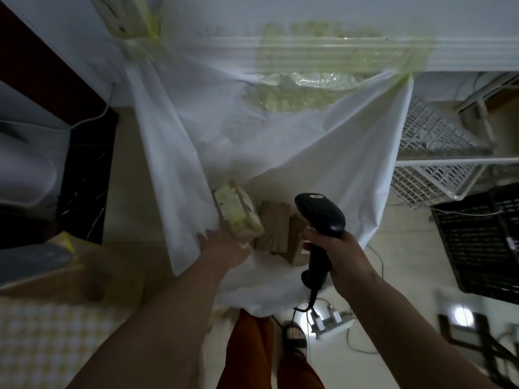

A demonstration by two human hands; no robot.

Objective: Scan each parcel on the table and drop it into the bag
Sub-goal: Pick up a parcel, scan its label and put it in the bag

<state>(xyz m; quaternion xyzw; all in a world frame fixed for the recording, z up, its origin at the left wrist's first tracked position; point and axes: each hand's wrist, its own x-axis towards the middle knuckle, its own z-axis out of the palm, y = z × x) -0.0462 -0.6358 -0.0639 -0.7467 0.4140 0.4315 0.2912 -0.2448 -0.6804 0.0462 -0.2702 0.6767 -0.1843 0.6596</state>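
Observation:
A big white bag [323,169] hangs open from the wall, held up with yellowish tape. Inside lie brown cardboard parcels [276,228]. A parcel wrapped in yellow-green tape [238,211] sits tilted at the bag's mouth, above the others. My left hand [224,248] reaches into the bag and touches this parcel's near end; the thumb is spread away from it and the fingertips are hidden by the parcel. My right hand [339,256] grips the handle of a black barcode scanner [320,214], held upright over the right side of the bag.
A table with a checked cloth [42,346] and a cardboard box [84,273] is at lower left. A white wire rack [435,164] and a black crate [477,242] stand at right. A power strip [334,321] and cables lie on the floor by my feet.

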